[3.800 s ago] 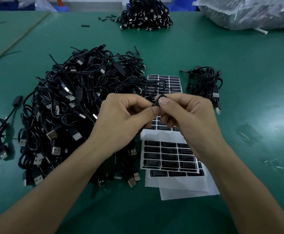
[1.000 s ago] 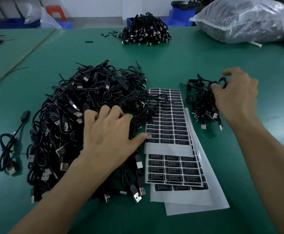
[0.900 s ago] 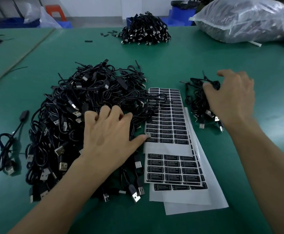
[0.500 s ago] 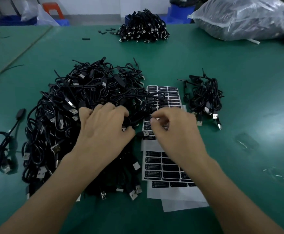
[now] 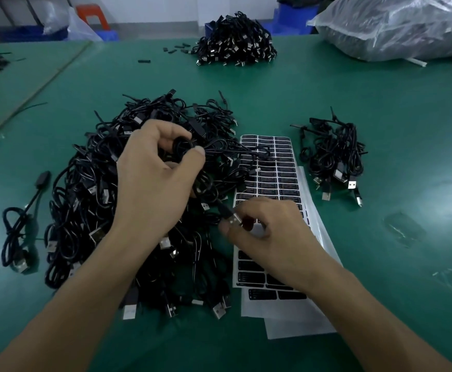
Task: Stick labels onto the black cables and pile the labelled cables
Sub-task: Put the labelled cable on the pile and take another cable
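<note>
A big heap of black USB cables (image 5: 85, 183) lies left of centre on the green table. My left hand (image 5: 155, 178) is above the heap, fingers closed around a coiled black cable (image 5: 182, 146). My right hand (image 5: 268, 232) pinches that cable's silver USB plug (image 5: 234, 220) between thumb and fingers, over the sheets of black labels (image 5: 270, 167). A smaller pile of cables (image 5: 335, 157) sits to the right of the sheets. The lower label sheets are partly hidden by my right hand and forearm.
A single cable (image 5: 20, 224) lies apart at the far left. Another cable heap (image 5: 235, 44) sits at the table's far side, with a large clear plastic bag (image 5: 396, 25) at the back right. Scraps of clear film (image 5: 405, 229) lie on the right.
My right hand left the small right pile and came back over the label sheets. My left hand closed on a cable and lifted it from the heap; the right hand took its plug.
</note>
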